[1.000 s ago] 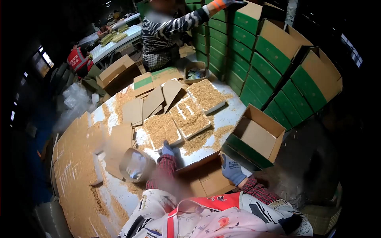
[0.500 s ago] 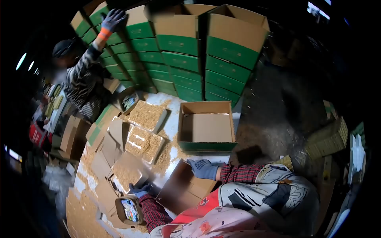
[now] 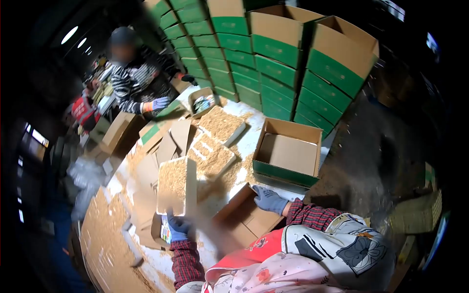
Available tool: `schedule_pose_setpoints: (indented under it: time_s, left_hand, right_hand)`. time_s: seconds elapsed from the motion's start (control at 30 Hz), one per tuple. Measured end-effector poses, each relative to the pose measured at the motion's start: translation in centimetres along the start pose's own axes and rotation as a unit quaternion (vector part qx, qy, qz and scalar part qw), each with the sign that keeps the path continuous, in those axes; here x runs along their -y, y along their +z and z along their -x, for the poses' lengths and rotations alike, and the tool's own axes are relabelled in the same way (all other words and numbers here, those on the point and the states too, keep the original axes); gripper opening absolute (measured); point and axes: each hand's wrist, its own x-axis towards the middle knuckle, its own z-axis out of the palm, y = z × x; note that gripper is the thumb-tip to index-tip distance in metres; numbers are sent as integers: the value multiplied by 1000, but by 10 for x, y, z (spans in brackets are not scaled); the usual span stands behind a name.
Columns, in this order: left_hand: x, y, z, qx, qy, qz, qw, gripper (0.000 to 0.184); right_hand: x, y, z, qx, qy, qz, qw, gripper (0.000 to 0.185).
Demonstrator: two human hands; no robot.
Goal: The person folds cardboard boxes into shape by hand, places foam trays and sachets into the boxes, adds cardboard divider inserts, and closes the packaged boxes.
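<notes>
A white tray [image 3: 190, 188] filled with brown granular material is tilted up on its edge, and my left hand [image 3: 179, 227], in a blue-grey glove, grips its lower end. My right hand [image 3: 269, 199], gloved too, is closed on the upper right rim of an open cardboard box [image 3: 251, 215] lying in front of me. Behind that box stands a green and brown open box [image 3: 288, 154] with a flat cardboard sheet inside. Two more filled trays lie on the table, one nearer [image 3: 211, 155] and one farther [image 3: 222, 123].
Stacks of green boxes [image 3: 278, 73] rise behind the table. A co-worker [image 3: 139, 78] stands at the far side. Cardboard sheets [image 3: 168, 146] and a small container of packets [image 3: 202, 101] lie beside the trays. Loose granules [image 3: 105, 244] cover the table's left part.
My left hand has raised and tipped the tray away from the other two. My right hand stays at the box rim. The co-worker's raised arm has come down. The view has swung right, then partly back.
</notes>
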Motion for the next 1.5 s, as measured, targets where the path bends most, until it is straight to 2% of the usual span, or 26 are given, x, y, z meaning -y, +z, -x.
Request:
schedule_pose_setpoints:
  time_s: [0.07, 0.1, 0.17, 0.23, 0.27, 0.33, 0.37, 0.4, 0.47, 0.53, 0.57, 0.6, 0.7, 0.8, 0.83, 0.87, 0.9, 0.93, 1.0, 1.07, 1.17, 1.2, 1.27, 1.33, 1.4, 1.5]
  left_hand:
    - [-27, -7, 48, 109, 79, -235, 963, 48]
    - [-42, 1, 73, 146, 97, -312, 934, 52]
    - [-64, 31, 132, 132, 36, -264, 955, 50]
    - [-85, 86, 186, 104, -105, -107, 983, 48]
    - [-87, 88, 200, 72, -217, 13, 973, 48]
    - [-44, 35, 201, 103, -193, -120, 968, 48]
    - [-22, 9, 202, 116, -180, -185, 959, 48]
    - [-12, 3, 207, 117, -179, -217, 952, 49]
    - [-21, 19, 215, 94, -213, -178, 956, 51]
    - [-63, 68, 226, 57, -267, -96, 957, 53]
    - [-65, 51, 222, 116, -210, -243, 940, 56]
    - [-66, 62, 224, 106, -207, -236, 943, 56]
    - [-38, 73, 230, 56, -54, -274, 959, 57]
    - [4, 38, 223, 42, -177, -319, 930, 56]
    - [4, 55, 230, -24, -195, -356, 914, 64]
    - [24, 51, 231, -55, -101, -491, 863, 77]
    - [43, 46, 233, -110, -21, -619, 777, 90]
    - [34, 59, 237, -110, -31, -678, 726, 101]
    - [25, 79, 231, -140, -132, -742, 643, 103]
    - [37, 105, 223, -165, -168, -816, 528, 71]
    - [96, 65, 195, -162, -97, -826, 531, 53]
    - [108, 56, 186, -103, -93, -811, 569, 48]
    - [101, 52, 193, -47, -93, -788, 606, 46]
    - [47, 74, 215, -85, 170, -658, 729, 32]
    - [-5, 58, 216, -160, 226, -585, 763, 32]
    - [-46, -37, 172, -308, 287, -394, 817, 36]
  right_hand:
    - [1, -1, -2, -6, -35, -68, 997, 65]
    - [8, -5, -5, 36, 11, -157, 987, 76]
    - [-11, 4, -16, 82, -62, -103, 989, 65]
    - [16, -5, -15, 123, -33, -220, 967, 45]
    - [11, 3, -21, 154, -24, -213, 964, 46]
    - [-28, 44, -41, 204, -127, -181, 954, 48]
    - [-17, 57, -35, 177, -34, -305, 935, 53]
    - [9, 50, -27, 195, -42, -301, 932, 53]
    - [65, 23, -2, 188, 15, -255, 949, 51]
    - [59, 39, -3, 200, 27, -279, 939, 56]
    - [56, 44, -6, 209, 0, -262, 942, 58]
    - [54, 51, -10, 222, -31, -245, 943, 61]
    - [46, 71, -9, 201, -36, -235, 950, 59]
    - [46, 56, -10, 167, -54, -207, 963, 56]
    - [46, 49, -8, 165, -74, -190, 965, 53]
    - [43, 50, -6, 176, -76, -186, 964, 53]
    - [40, 51, -5, 165, -97, -155, 969, 49]
    - [38, 52, -4, 153, -121, -125, 973, 45]
    - [35, 55, -2, 161, -156, -100, 969, 40]
    - [38, 57, -4, 182, -131, -85, 971, 40]
    - [51, 54, -14, 114, -149, -42, 981, 47]
    - [66, 48, -19, 62, -154, -15, 986, 52]
    - [144, 29, -32, -74, -319, 36, 944, 60]
    - [217, 42, -46, 36, -340, -17, 940, 58]
    - [276, 86, -64, 160, -316, -5, 935, 61]
    - [317, 191, -103, 209, -286, 189, 916, 75]
